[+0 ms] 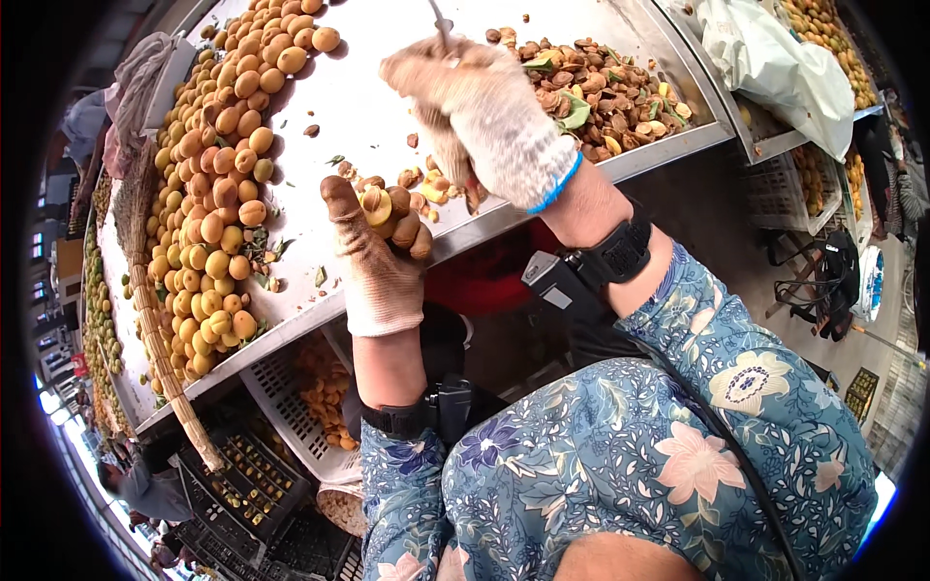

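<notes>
My left hand point(378, 237), in a brown-stained knit glove, holds a yellow apricot point(376, 205) with its cut side showing. The thumb stands up beside the fruit, and the fingers curl round it. Just above and to the right, my right hand point(484, 107) wears a whitish glove with a blue cuff. It is closed round a thin grey metal tool point(441, 17) that sticks up past the fist; motion blurs the fingers, and the tool's kind is unclear. Near both hands, small apricot pieces point(436, 184) lie on the metal table point(358, 107).
Whole apricots point(228, 184) are heaped along the table's left side, beside a straw broom point(150, 310). Brown pits point(601, 97) with a few leaves lie at the right. Below the table's raised edge stands a white crate point(300, 416) with orange fruit pieces. A white bag point(775, 68) lies at far right.
</notes>
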`<state>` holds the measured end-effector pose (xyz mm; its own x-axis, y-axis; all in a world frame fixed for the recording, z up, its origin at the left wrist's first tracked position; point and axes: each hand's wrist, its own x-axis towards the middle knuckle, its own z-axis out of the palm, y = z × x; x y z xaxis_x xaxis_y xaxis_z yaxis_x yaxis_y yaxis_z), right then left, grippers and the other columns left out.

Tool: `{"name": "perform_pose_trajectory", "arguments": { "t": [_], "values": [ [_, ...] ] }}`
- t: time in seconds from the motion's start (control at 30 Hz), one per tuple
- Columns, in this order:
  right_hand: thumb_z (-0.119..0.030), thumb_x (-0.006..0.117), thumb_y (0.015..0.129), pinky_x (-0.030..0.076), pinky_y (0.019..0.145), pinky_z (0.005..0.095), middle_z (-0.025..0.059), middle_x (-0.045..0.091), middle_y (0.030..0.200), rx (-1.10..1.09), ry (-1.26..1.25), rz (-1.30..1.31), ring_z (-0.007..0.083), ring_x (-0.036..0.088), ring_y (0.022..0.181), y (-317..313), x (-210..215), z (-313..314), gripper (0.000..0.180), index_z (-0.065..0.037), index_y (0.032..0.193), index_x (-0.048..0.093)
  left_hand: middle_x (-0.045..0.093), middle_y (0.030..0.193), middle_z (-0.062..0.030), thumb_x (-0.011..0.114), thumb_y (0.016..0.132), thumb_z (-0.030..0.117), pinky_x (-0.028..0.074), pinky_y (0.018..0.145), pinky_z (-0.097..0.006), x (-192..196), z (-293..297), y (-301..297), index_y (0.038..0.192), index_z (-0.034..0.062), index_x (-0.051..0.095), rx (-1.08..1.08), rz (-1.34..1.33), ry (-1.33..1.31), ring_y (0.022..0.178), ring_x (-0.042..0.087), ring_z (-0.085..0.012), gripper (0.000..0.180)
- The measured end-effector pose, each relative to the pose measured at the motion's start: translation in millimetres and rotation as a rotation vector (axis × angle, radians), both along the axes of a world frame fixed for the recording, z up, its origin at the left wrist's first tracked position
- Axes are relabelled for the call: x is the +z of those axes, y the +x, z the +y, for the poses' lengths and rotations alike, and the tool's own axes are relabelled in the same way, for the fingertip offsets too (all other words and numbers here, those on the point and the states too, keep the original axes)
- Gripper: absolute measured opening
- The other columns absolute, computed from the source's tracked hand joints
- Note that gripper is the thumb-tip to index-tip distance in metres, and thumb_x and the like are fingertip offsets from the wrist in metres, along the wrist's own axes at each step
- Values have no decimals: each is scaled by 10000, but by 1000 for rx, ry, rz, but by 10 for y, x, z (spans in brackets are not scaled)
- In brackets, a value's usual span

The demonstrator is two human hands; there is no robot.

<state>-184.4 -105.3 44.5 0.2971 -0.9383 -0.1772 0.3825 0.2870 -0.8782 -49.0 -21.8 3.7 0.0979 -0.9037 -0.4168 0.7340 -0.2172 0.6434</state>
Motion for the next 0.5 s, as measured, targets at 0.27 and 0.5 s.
{"name": "perform_pose_trajectory", "arguments": {
  "t": [0.27,0.5],
  "values": [
    [-250,660,833,531,698,395,185,650,835,332,-636,751,329,660,765,227,-102,409,369,-68,1151,611,589,1196,-146,567,871,607,492,935,-440,-328,-114,197,1283,37,472,152,103,-137,1066,597,-301,710],
    [-190,629,814,512,690,413,187,640,826,205,-632,601,360,640,790,291,-205,441,201,-35,942,627,571,1256,-135,464,928,595,427,1001,-397,-196,-97,94,1326,38,477,100,18,-27,1149,540,-271,685]
  ]
}}
